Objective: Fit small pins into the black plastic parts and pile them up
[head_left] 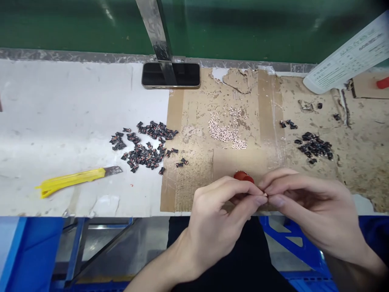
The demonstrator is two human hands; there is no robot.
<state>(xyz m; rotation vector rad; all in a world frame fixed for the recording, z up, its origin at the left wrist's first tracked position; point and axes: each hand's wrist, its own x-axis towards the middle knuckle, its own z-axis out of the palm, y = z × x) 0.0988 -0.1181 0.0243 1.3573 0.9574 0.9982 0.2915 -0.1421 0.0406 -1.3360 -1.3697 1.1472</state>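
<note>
My left hand point(223, 207) and my right hand point(316, 207) meet fingertip to fingertip at the table's front edge. Between them shows a tiny copper-coloured piece point(265, 195), pinched by my left thumb and forefinger. Closed in a pinch as well, my right fingers hide whatever they may hold. A small red round object point(242, 175) shows partly behind my left hand. Beyond the hands lies a scatter of tiny copper-coloured pieces point(224, 133). Small black parts form a pile point(316, 146) to the right; black parts with copper-coloured bits point(146, 156) lie to the left.
A yellow utility knife point(74, 181) lies at left with its blade out. Beneath a metal post point(156, 32) rests a phone point(171, 75). A white printed bottle point(346, 56) leans in at the upper right. Worn cardboard point(197, 178) covers part of the tabletop.
</note>
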